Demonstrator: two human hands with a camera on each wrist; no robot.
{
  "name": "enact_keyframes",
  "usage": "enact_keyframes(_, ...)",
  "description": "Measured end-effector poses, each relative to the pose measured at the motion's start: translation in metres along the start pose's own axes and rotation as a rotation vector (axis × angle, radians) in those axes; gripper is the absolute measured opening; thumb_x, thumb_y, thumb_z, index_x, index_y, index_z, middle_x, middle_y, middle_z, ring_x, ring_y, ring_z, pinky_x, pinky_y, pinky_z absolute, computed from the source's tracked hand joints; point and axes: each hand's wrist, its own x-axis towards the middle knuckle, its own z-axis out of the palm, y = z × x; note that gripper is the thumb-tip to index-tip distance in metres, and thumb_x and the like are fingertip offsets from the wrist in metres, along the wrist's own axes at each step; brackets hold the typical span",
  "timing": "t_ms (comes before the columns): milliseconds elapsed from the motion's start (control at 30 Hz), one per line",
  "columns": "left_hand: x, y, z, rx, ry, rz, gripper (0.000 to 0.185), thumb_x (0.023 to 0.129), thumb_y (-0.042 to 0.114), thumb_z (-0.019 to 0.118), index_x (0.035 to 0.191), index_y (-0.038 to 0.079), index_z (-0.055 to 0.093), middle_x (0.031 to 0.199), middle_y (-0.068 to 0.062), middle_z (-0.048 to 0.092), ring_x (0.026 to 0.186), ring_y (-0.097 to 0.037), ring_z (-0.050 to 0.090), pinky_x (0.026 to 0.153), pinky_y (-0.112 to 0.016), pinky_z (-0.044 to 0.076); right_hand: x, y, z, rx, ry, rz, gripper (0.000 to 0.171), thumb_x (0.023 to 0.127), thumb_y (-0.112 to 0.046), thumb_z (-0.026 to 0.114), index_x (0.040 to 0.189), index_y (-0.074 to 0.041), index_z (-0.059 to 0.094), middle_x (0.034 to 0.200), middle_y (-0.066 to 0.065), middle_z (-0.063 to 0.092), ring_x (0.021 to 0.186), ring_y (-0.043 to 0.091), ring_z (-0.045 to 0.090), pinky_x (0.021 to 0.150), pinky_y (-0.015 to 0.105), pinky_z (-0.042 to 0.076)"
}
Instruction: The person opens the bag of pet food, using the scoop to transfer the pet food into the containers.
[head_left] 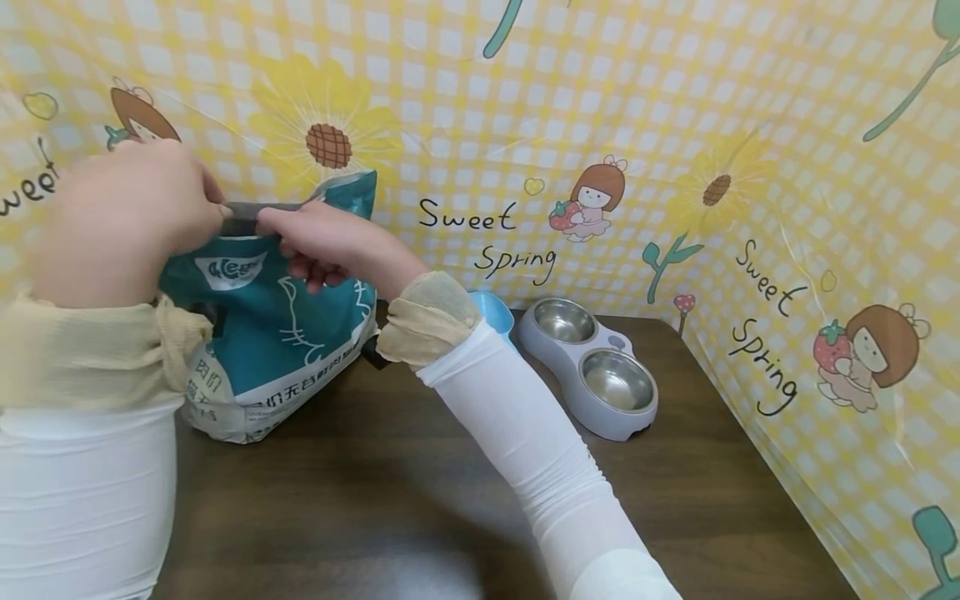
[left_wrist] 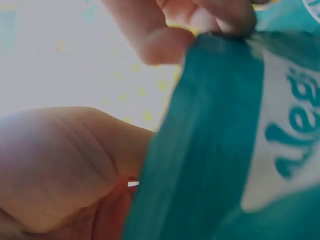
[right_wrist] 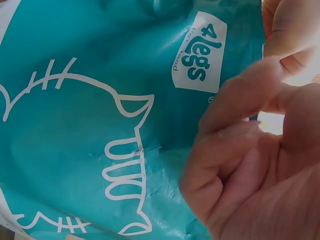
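The left hand (head_left: 123,221) and right hand (head_left: 333,240) each pinch the mouth of a glossy teal bag (head_left: 258,329) (white cat outline (right_wrist: 141,150) on its front), standing left on the wood-grained table (head_left: 360,500); far right, a rounded feeder (head_left: 564,360) holds shiny metal bowls (head_left: 618,379).

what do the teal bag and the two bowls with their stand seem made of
The teal bag: probably plastic film, softly glossy, given its creases and highlights. The bowls: shiny metal, by their silvery reflections. Their pale stand: perhaps smooth plastic, evenly coloured.
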Motion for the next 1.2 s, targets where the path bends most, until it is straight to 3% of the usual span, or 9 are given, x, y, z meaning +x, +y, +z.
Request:
enact_keyframes(133,0.002,0.008,-0.002,0.032,-0.042,0.041,0.045,0.106,0.027,0.055,0.135,-0.005,0.067,0.129,-0.041,0.061,0.115,-0.059,0.05,0.086,-0.07,0.051,-0.001,0.002,-0.003,0.0,0.014,-0.008,0.063,0.114,-0.052,0.044,0.069,-0.009,0.056,0.064,0.005,0.058,0.056,0.02,0.061,0.052,0.027,0.043)
enact_keyframes(267,0.006,0.014,-0.004,0.031,-0.063,0.082,0.046,0.108,0.032,0.057,0.136,-0.003,0.068,0.132,-0.04,0.061,0.123,-0.062,0.047,0.098,-0.077,0.046,-0.002,0.003,-0.01,0.015,0.069,0.007,0.063,0.114,-0.057,0.039,0.088,-0.007,0.065,0.069,0.005,0.061,0.058,0.02,0.062,0.053,0.028,0.045)
enact_keyframes(367,0.011,0.018,-0.005,0.02,-0.081,0.099,0.044,0.108,0.026,0.057,0.141,0.0,0.067,0.143,-0.038,0.059,0.126,-0.06,0.05,0.105,-0.082,0.04,-0.001,0.005,-0.015,0.022,0.099,0.012,0.063,0.114,-0.056,0.039,0.085,-0.007,0.065,0.069,0.004,0.061,0.058,0.02,0.062,0.052,0.028,0.044)
enact_keyframes(567,0.024,0.021,-0.004,0.042,-0.132,0.148,0.042,0.108,0.016,0.055,0.146,0.001,0.064,0.152,-0.039,0.053,0.124,-0.058,0.053,0.098,-0.076,0.048,0.001,0.011,-0.02,-0.008,0.096,-0.026,0.062,0.113,-0.054,0.046,0.069,-0.012,0.056,0.065,0.002,0.057,0.059,0.02,0.06,0.052,0.026,0.041)
enact_keyframes(667,0.027,0.024,-0.001,0.058,-0.119,0.154,0.04,0.107,0.015,0.057,0.144,0.003,0.066,0.149,-0.039,0.054,0.12,-0.059,0.056,0.093,-0.073,0.051,0.003,0.013,-0.022,0.006,0.091,-0.037,0.059,0.113,-0.052,0.048,0.069,-0.012,0.055,0.065,0.002,0.057,0.059,0.02,0.059,0.051,0.026,0.041)
enact_keyframes(867,0.027,0.025,0.005,0.035,-0.031,0.143,0.037,0.105,0.017,0.061,0.14,0.007,0.071,0.145,-0.04,0.057,0.121,-0.063,0.057,0.09,-0.076,0.052,0.006,0.012,-0.021,0.04,0.093,-0.025,0.056,0.111,-0.048,0.05,0.069,-0.012,0.056,0.065,0.002,0.057,0.055,0.018,0.058,0.049,0.026,0.04)
enact_keyframes(1200,0.022,0.027,0.006,0.006,0.012,0.113,0.036,0.102,0.023,0.058,0.128,0.007,0.076,0.132,-0.037,0.062,0.111,-0.061,0.056,0.088,-0.077,0.05,0.004,0.011,-0.018,0.012,0.107,-0.003,0.056,0.113,-0.044,0.046,0.069,-0.011,0.055,0.064,0.002,0.056,0.053,0.018,0.059,0.048,0.026,0.04)
